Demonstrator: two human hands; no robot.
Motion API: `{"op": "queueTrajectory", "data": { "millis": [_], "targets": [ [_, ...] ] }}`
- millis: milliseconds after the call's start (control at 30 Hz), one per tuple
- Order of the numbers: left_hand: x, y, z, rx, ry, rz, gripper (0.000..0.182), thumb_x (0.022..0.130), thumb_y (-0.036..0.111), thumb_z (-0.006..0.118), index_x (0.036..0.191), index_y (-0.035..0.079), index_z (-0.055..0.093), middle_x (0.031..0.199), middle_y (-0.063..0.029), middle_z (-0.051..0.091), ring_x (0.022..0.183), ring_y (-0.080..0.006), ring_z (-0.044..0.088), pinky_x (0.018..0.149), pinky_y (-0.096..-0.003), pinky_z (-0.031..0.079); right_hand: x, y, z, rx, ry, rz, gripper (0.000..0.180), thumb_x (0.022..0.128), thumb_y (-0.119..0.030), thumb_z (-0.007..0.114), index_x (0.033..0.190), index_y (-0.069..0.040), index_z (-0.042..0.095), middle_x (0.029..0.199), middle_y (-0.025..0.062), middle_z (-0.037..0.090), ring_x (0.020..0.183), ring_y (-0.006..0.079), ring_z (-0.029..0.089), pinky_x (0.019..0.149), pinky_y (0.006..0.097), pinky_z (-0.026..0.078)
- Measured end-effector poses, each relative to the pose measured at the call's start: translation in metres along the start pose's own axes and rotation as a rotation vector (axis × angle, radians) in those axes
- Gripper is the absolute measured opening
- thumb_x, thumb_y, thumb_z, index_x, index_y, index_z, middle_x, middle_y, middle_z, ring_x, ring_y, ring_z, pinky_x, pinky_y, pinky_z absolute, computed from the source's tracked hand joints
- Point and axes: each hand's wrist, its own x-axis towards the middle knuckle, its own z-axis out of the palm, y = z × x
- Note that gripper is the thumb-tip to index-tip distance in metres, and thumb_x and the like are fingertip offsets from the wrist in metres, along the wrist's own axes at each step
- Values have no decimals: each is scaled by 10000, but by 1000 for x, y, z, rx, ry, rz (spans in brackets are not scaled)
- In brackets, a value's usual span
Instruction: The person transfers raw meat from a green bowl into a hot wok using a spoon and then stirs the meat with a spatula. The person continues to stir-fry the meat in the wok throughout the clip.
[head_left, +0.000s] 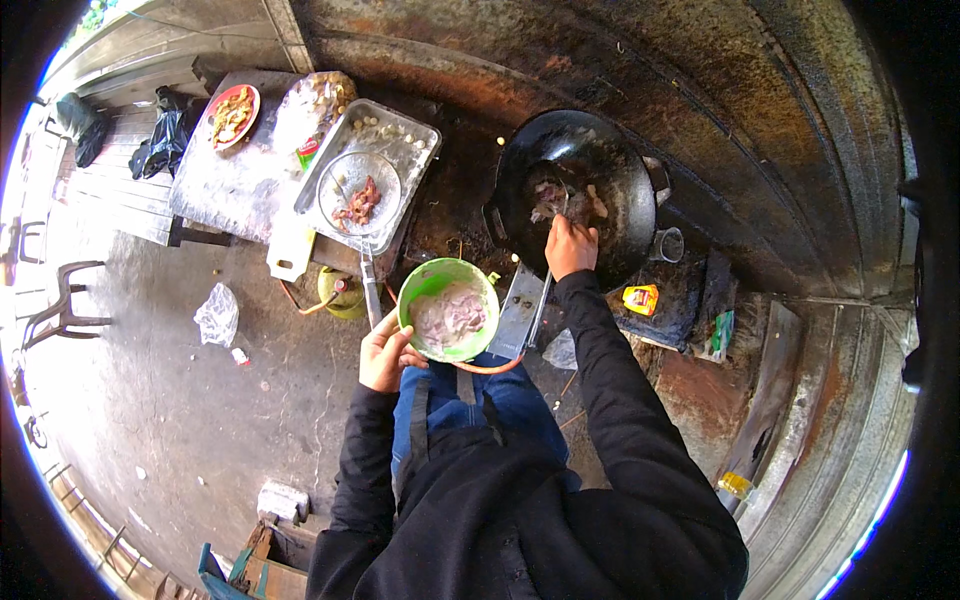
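My left hand (386, 352) grips the rim of a green plastic bowl (491, 319), fingers beneath and thumb at the side. Pale, coated pieces of raw meat (454, 315) lie in wet batter inside it. Over a large black wok (634, 202), my right hand (571, 247) is closed around a thin metal utensil (566, 201), whose tip is among the food and partly hidden. Several meat pieces (550, 196) sit in the dark oil at the wok's bottom. The bowl is below and left of the wok, apart from it.
Left of the wok, a wire strainer (367, 274) with fried meat (360, 204) rests on a metal tray (427, 139). A red plate of food (232, 116) stands farther left. A green gas cylinder (341, 292) sits below. Near the wok are a clear cup (667, 244) and a yellow packet (640, 299).
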Motion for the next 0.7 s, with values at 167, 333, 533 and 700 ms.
{"op": "queueTrajectory", "data": {
  "millis": [167,333,533,700],
  "targets": [
    [-1,-1,-2,18,6,3,489,874,48,511,1341,-16,380,1021,-152,614,582,-163,620,508,-258,537,2,1,-6,3,-30,-22,68,815,-180,567,809,-112,574,648,88,607,653,272,599,678,399,421],
    [0,-1,-3,22,-6,4,488,870,50,518,1336,-16,387,976,-141,625,583,-163,621,509,-261,540,5,2,-32,46,127,26,98,828,-175,566,869,-102,617,691,91,632,657,259,607,670,390,415],
    [4,0,3,27,-25,-11,489,865,50,526,1331,-16,393,979,-140,624,580,-163,621,496,-258,536,5,-4,-57,72,222,32,121,828,-161,575,900,-89,639,750,85,649,685,246,612,684,380,422],
    [5,-1,7,55,-51,-16,484,865,52,528,1327,-18,398,999,-142,620,579,-169,622,498,-262,540,2,-6,-44,67,191,26,119,824,-145,576,910,-86,633,725,74,638,669,237,604,691,380,414]
  ]
}}
